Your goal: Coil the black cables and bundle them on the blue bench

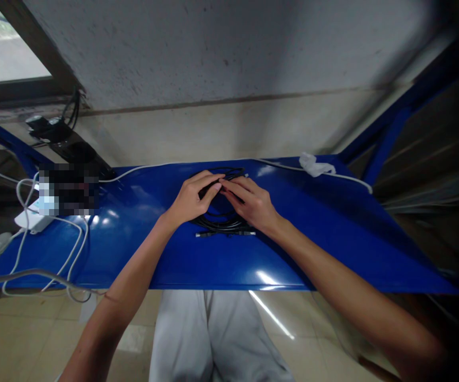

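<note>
A coil of black cable (224,227) lies on the blue shelf table (174,265) in front of me. Two cable ends with metal-tipped connectors rest at its near side. My left hand (193,196) is over the left part of the coil, thumb and fingers pinched together at its far side. From the right, my right hand (253,200) meets it, fingertips pressed together and nearly touching my left fingertips. Both hands are closed at the black cable; the exact bit between the fingertips is too small to make out.
At the left stand a black cylindrical device (80,151) and a white power strip (36,218) with looping white cords. A crumpled white plastic piece (316,165) lies at the back right, beside a white cable along the wall. Blue frame posts rise at both sides.
</note>
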Demonstrator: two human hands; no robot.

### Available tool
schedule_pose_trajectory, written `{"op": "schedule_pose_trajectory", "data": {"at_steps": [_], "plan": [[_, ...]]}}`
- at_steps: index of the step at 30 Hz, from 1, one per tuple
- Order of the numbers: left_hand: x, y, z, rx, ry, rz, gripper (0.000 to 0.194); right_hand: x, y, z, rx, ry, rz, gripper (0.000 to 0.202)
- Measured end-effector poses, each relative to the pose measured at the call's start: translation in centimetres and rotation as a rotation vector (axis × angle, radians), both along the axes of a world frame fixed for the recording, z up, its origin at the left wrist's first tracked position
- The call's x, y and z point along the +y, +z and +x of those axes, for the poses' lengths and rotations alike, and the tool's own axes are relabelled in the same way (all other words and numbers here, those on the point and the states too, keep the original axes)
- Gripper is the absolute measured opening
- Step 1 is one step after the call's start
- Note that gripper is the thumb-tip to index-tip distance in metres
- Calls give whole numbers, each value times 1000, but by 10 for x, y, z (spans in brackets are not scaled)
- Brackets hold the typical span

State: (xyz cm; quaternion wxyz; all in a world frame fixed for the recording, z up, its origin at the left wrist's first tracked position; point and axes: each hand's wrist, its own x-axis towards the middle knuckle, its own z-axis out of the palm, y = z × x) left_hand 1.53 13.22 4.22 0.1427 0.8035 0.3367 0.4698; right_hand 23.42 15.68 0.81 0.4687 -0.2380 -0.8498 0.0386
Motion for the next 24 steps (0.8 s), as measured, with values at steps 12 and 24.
{"op": "schedule_pose_trajectory", "data": {"at_steps": [12,24], "plan": [[2,-6,3,24,-2,39,32,3,5,2,-83,-77,46,30],[3,-8,3,47,-20,41,25,2,11,4,-106,-209,53,29]]}}
